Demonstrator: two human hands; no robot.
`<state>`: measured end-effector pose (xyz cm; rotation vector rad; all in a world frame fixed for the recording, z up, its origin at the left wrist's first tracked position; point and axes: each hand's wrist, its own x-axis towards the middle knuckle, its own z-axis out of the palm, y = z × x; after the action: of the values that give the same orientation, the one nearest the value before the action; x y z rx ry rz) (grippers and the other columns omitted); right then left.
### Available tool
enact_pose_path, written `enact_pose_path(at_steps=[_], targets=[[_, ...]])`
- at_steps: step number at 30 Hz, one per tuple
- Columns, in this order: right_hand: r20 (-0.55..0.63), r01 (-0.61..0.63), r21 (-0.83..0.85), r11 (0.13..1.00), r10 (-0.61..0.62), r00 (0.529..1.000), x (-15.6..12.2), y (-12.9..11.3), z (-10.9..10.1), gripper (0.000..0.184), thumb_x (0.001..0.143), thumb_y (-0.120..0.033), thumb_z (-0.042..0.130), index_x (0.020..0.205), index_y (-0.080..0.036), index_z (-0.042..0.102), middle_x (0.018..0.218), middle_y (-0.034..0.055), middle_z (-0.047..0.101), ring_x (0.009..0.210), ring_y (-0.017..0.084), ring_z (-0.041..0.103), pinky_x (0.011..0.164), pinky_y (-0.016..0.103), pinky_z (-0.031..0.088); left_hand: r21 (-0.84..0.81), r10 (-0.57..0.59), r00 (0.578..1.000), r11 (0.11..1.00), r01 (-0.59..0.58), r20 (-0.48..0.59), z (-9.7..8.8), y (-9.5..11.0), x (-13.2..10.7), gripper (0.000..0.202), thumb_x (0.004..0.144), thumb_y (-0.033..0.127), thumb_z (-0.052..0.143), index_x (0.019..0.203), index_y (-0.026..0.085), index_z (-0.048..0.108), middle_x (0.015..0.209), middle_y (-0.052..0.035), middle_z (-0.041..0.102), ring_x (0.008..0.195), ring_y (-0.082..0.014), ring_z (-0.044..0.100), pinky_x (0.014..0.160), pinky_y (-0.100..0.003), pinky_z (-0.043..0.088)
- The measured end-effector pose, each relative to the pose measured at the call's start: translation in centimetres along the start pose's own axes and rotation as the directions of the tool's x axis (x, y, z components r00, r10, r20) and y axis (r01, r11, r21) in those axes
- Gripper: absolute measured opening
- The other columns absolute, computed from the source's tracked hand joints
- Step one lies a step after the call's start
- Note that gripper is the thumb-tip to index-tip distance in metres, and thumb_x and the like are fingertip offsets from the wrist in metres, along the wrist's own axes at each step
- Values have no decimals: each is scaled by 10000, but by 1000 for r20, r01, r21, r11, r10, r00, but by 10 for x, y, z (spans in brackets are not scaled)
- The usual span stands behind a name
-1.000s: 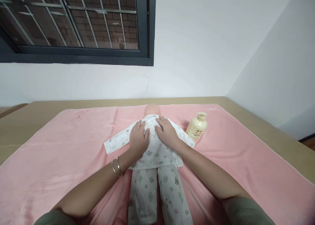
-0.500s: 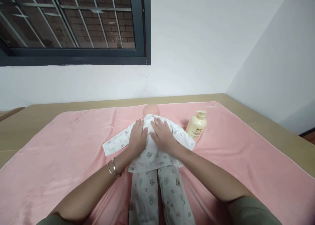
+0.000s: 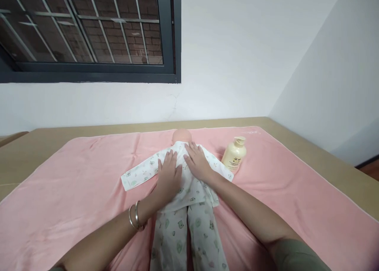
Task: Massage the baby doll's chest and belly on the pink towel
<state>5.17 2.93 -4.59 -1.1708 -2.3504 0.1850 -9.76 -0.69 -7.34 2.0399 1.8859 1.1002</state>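
Note:
A baby doll point(image 3: 181, 135) lies with its head toward the wall, its face not visible. It wears a white printed top point(image 3: 189, 192) and matching trousers point(image 3: 204, 231), with both sleeves spread to the sides. My left hand point(image 3: 169, 180) lies flat on the left side of the doll's back, fingers stretched out. Higher up, my right hand point(image 3: 197, 161) rests on the right upper back, its fingers also extended. Two silver bangles point(image 3: 134, 216) circle my left wrist. Close to the doll's right sleeve stands a cream pump bottle point(image 3: 234, 154), tilted in view.
A pink blanket point(image 3: 284, 192) with some wrinkles lies under the doll, over a tan surface point(image 3: 304, 154). Behind it rises a white wall point(image 3: 225, 65). A dark-framed window point(image 3: 118, 78) with bars is at the upper left.
My left hand has slid down the doll's back, toward me. My right hand stays near the shoulder. The view has shifted slightly.

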Motion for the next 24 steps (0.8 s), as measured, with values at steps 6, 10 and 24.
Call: enact_pose_path(at_steps=[6,10,24], targets=[[-56,-84,-61,995,80,995,-3,-11,2,545,979,-294,358,1462,-40,351,1542,222,289,1458,339,171,1149,550,213,-30,75,997,997,-75,21,-2,8,-15,534,993,343,216,1494,171,287,1571,-133,282,1481,-272,164,1184,-586,86],[-51,90,-95,991,-96,994,-28,-34,7,526,972,-261,372,1480,-127,351,1576,146,250,1469,351,90,1155,567,183,-195,-30,998,981,19,-51,-6,-10,11,531,1006,365,160,1509,223,252,1574,-101,287,1473,-215,205,1205,-540,69],[-121,-100,-106,989,87,989,11,6,-20,539,977,-295,321,1468,-71,338,1570,205,226,1476,303,103,1158,566,109,-239,156,957,947,-215,-243,6,-5,-18,510,1007,327,255,1509,241,228,1577,-110,275,1475,-238,197,1203,-542,125]])
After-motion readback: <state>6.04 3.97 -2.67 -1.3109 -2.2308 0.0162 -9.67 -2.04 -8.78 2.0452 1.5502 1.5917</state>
